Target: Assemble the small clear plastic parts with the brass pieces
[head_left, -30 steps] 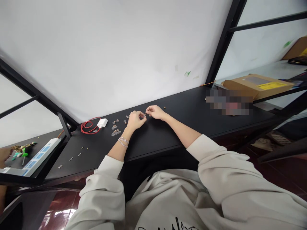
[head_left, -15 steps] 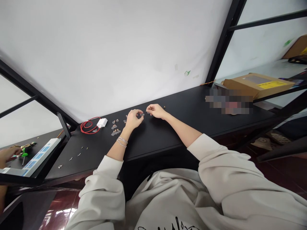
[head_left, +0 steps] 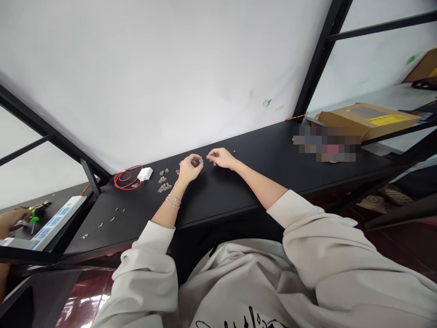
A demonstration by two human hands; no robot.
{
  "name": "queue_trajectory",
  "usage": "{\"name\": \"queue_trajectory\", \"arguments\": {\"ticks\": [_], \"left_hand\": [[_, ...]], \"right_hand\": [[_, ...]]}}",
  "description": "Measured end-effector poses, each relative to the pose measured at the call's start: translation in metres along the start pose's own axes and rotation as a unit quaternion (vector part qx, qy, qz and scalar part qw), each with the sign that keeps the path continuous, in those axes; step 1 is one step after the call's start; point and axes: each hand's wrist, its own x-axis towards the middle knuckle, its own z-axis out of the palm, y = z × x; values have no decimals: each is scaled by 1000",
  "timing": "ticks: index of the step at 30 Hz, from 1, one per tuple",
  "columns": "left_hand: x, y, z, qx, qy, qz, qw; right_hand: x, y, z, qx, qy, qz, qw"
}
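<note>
- Mid-frame on the black worktop (head_left: 259, 187), a tiny silvery part (head_left: 201, 161), too small to identify, sits pinched in the fingertips of the left hand (head_left: 189, 168).
- The right hand (head_left: 221, 158) stays just beside it, fingers narrowly closed; whether they hold anything, I cannot tell.
- Left of the hands lie small clear pieces (head_left: 163, 181), then a white adapter (head_left: 145, 173) and coiled red wire (head_left: 123, 178).

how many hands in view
3: the person's left hand and right hand above the black bench, and another person's hand at far left. More may be cut off at the picture's edge.
</note>
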Motion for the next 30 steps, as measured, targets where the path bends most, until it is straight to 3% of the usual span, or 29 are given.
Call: {"name": "queue_trajectory", "arguments": {"ticks": [6,14,19,24,30], "left_hand": [[0,-1,0,-5,2,-4,1000],[0,-3,0,-17,-11,-10,1000],[0,-3,0,-18,-16,-10,1000],[1,-6,2,-28,-19,-9,999],[0,-7,3,-28,-22,-16,999]], "right_hand": [[8,5,-27,-107,149,2,983],[8,6,-59,-2,271,76,960],[8,7,-65,4,293,106,950],[11,16,-74,-62,296,169,938],[8,17,-76,-88,277,211,933]]}}
